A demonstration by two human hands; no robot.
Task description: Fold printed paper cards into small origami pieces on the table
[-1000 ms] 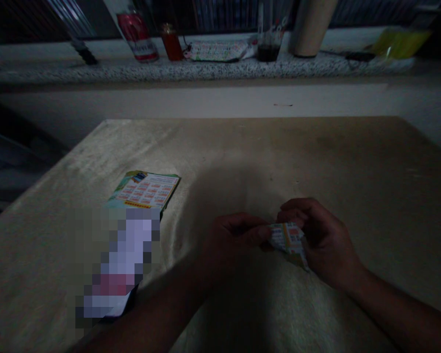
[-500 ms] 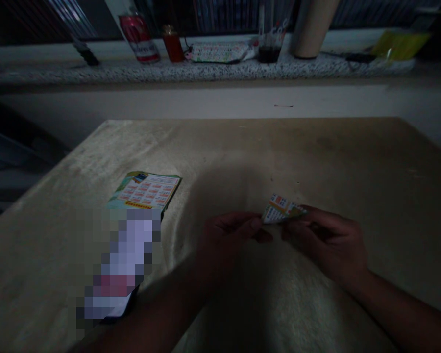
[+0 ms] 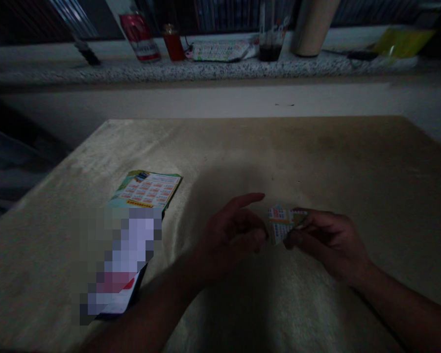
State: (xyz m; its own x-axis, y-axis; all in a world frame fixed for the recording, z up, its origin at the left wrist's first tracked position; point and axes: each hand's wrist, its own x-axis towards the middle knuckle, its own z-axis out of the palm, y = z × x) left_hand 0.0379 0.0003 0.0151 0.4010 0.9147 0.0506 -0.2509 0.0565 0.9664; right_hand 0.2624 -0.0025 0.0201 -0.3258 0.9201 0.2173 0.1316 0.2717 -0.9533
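A small folded piece of printed paper [image 3: 281,221], white with orange and green, is pinched between the thumb and fingers of my right hand [image 3: 329,240]. It has pointed corners and is held just above the table. To its left is my left hand [image 3: 235,230], with the index finger stretched out and the other fingers loosely curled. A narrow gap seems to part those fingertips from the paper, and nothing shows in them. A stack of printed calendar sheets [image 3: 150,189] in similar colours lies farther left on the table.
A phone [image 3: 127,260], its screen blurred out, lies by my left forearm, touching the sheets. The cloth-covered table [image 3: 297,147] ends at a wall. On the granite sill [image 3: 206,72] above stand a red can [image 3: 141,39], an orange-red bottle [image 3: 174,44] and a glass of dark liquid [image 3: 270,46].
My left hand has let go of the folded paper and its index finger has lifted and straightened. In my right hand the paper has turned, one corner now pointing down.
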